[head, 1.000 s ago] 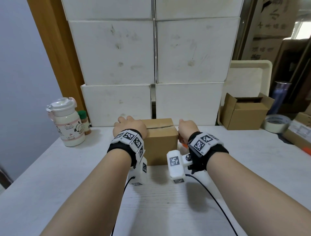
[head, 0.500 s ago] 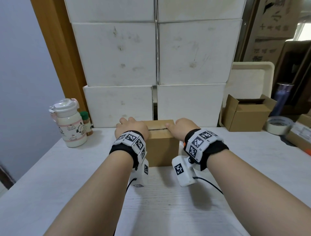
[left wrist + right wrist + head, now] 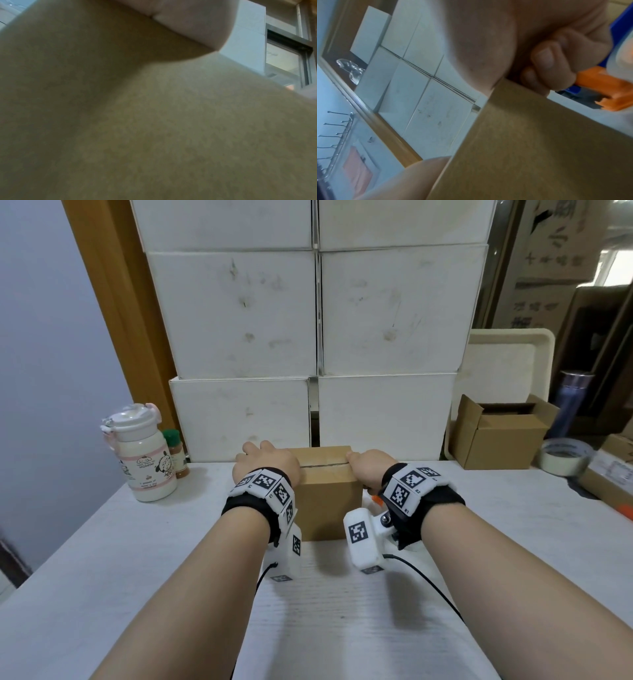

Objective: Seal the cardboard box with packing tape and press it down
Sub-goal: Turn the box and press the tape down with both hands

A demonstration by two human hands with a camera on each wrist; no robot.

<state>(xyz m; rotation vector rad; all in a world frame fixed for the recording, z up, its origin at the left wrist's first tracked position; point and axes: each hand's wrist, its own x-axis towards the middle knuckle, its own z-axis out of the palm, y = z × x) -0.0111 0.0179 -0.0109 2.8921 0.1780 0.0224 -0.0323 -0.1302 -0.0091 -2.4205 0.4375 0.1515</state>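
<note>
**Fingers curled round an orange-and-blue tool, both hands at the box**

Fingers (image 3: 544, 60) of the right hand (image 3: 368, 467) curl round an orange-and-blue tool (image 3: 597, 86), probably a tape dispenser, held at the right side of the cardboard box (image 3: 325, 491); thumb side reaches onto the box's top right edge

Left hand (image 3: 265, 462) lies over the top left corner of the box, palm down; its fingers drop behind the far edge, so whether they are straight or curled cannot be told. Left wrist view shows only blurred cardboard and a bit of palm

Box stands on the white table (image 3: 102, 577), mid-table, just in front of stacked white cartons (image 3: 239, 313). Top seam runs left to right between the hands; tape over it not discernible

Elsewhere on the table: white bottle (image 3: 144, 453) far left, open empty cardboard box (image 3: 503, 436) to the right, tape roll (image 3: 565, 457) beyond it
</note>
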